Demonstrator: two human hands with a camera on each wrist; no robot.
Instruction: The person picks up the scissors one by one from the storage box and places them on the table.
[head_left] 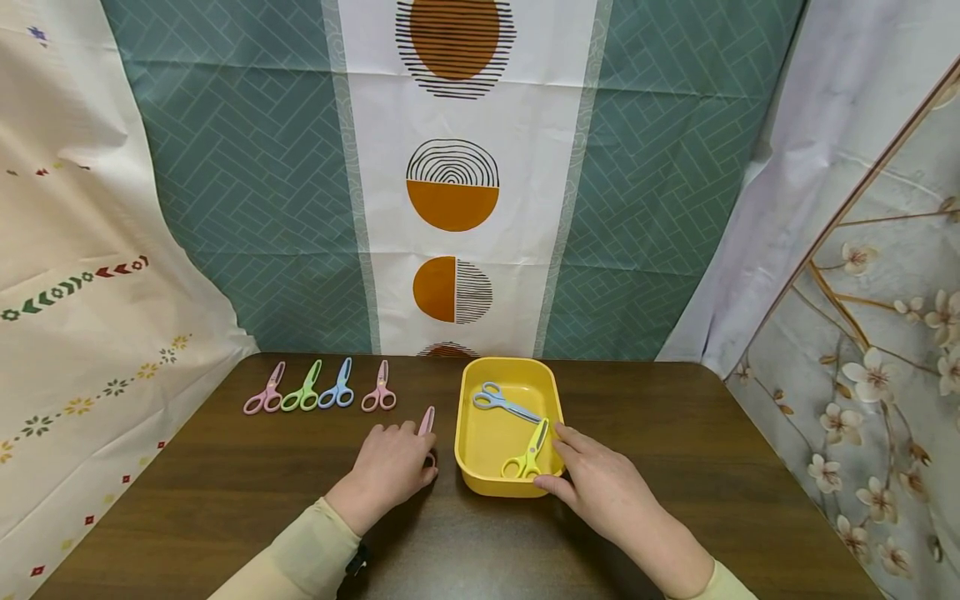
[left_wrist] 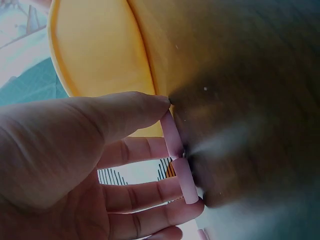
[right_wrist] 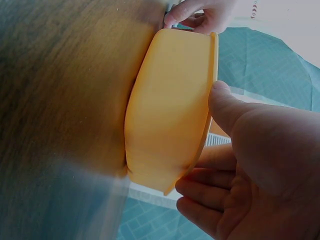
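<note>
My left hand (head_left: pixel 391 467) is over a pair of pink scissors (head_left: pixel 427 421) just left of the yellow bin (head_left: pixel 471 477). Thumb and fingers grip the pink handle loops (left_wrist: pixel 186 181) against the tabletop; the palm side hides part of them from above. My right hand (head_left: pixel 606 483) holds the bin's near right corner, thumb (right_wrist: pixel 222 95) at the rim and fingers along the right side. Inside the bin lie blue scissors (head_left: pixel 513 407), slanting toward the right wall, and yellow-green scissors (head_left: pixel 533 450), handles toward the near end.
Left of the bin, toward the table's far edge, lie pink scissors (head_left: pixel 266 398), green scissors (head_left: pixel 303 395), blue scissors (head_left: pixel 337 392) and another pink pair (head_left: pixel 379 396) in a row. A patterned curtain (head_left: pixel 465 275) hangs behind the dark wooden table (head_left: pixel 660 417).
</note>
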